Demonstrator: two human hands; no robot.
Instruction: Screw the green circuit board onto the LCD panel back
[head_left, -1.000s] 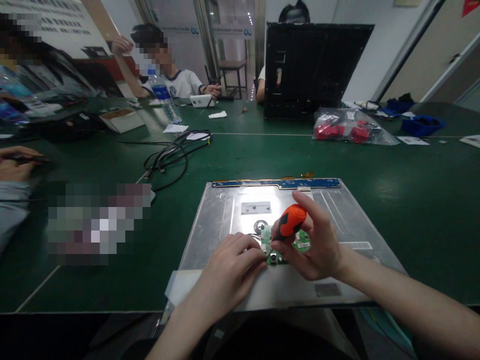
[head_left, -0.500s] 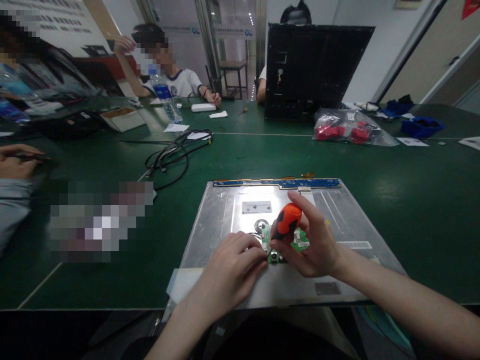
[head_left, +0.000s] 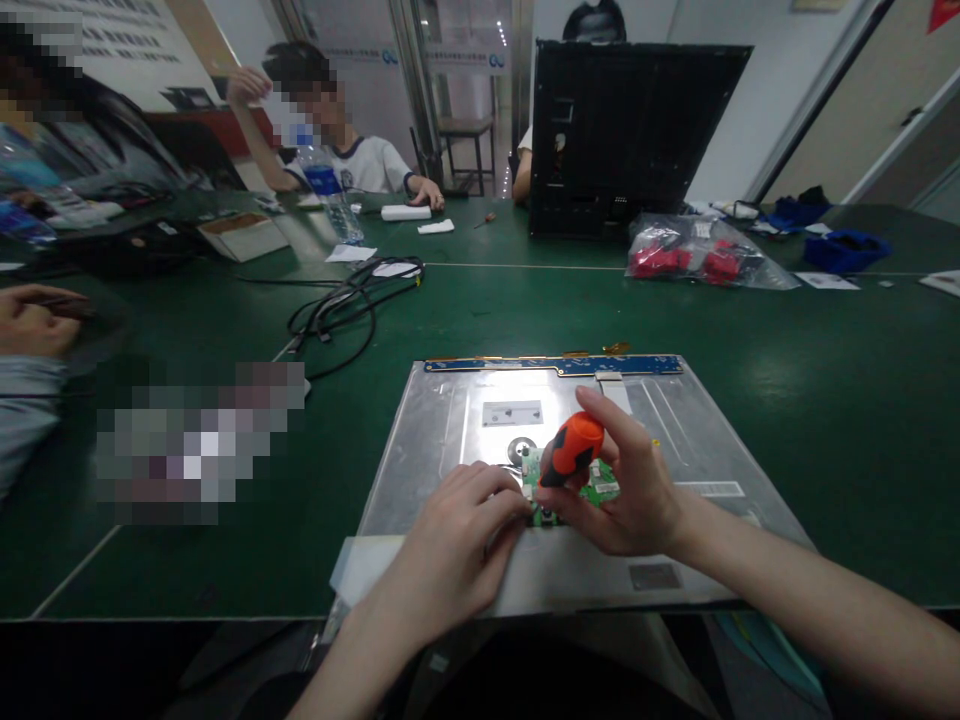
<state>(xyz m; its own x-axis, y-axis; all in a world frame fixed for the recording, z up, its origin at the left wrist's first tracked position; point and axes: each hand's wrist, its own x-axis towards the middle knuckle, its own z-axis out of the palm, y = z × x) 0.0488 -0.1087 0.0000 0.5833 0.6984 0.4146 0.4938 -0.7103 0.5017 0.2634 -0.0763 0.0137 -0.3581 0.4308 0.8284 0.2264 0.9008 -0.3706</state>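
Note:
My right hand (head_left: 630, 490) is closed around the orange and black handle of a screwdriver (head_left: 576, 446), which tilts down to the left. Its tip points at the lower left of a green circuit board (head_left: 604, 486); the contact itself is too small to make out. At the board's left edge, my left hand (head_left: 469, 535) has its fingers curled and pressed together. What lies between those fingertips, if anything, is hidden. Under both hands lies a silver metal display panel (head_left: 442, 440), with a blue circuit strip (head_left: 622, 366) along its far edge.
A black cable bundle (head_left: 330, 310) lies left of the panel. Further back are a bag of red parts (head_left: 705, 258), a black monitor housing (head_left: 637, 130), a water bottle (head_left: 330, 195) and a seated person (head_left: 375, 165). Another person's hand (head_left: 34, 320) rests at the left edge.
My left fingertips have drawn back slightly to the left. The screwdriver and my right hand stay almost in place. The person across the table has lowered a hand onto a white object.

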